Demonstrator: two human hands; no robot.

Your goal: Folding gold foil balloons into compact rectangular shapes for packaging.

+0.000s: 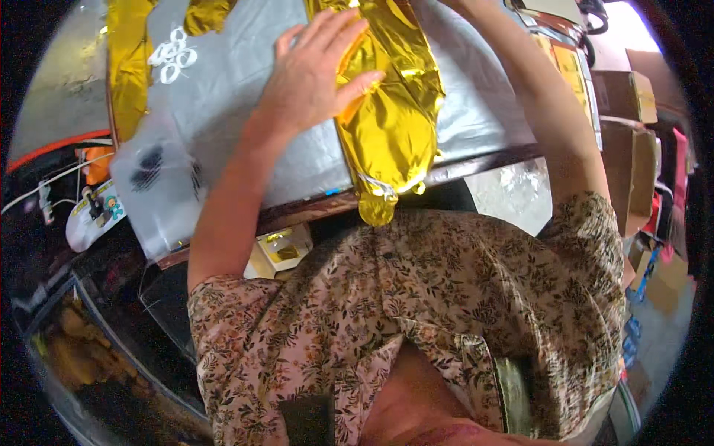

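Observation:
A shiny gold foil balloon (390, 119) lies lengthwise on a grey-covered table (238, 82), its narrow tied end hanging over the near edge. My left hand (312, 70) lies flat on the balloon's left side, fingers spread and pointing away from me, pressing the foil down. My right forearm (550, 111) reaches up along the right of the balloon; the right hand itself is past the top edge of the picture, out of sight.
More gold foil (130, 67) lies at the table's far left beside a cluster of white rings (172, 56). A clear plastic bag (160, 186) hangs off the near-left corner. Cardboard boxes (628, 134) stack at the right. A dark bin (89, 349) stands at lower left.

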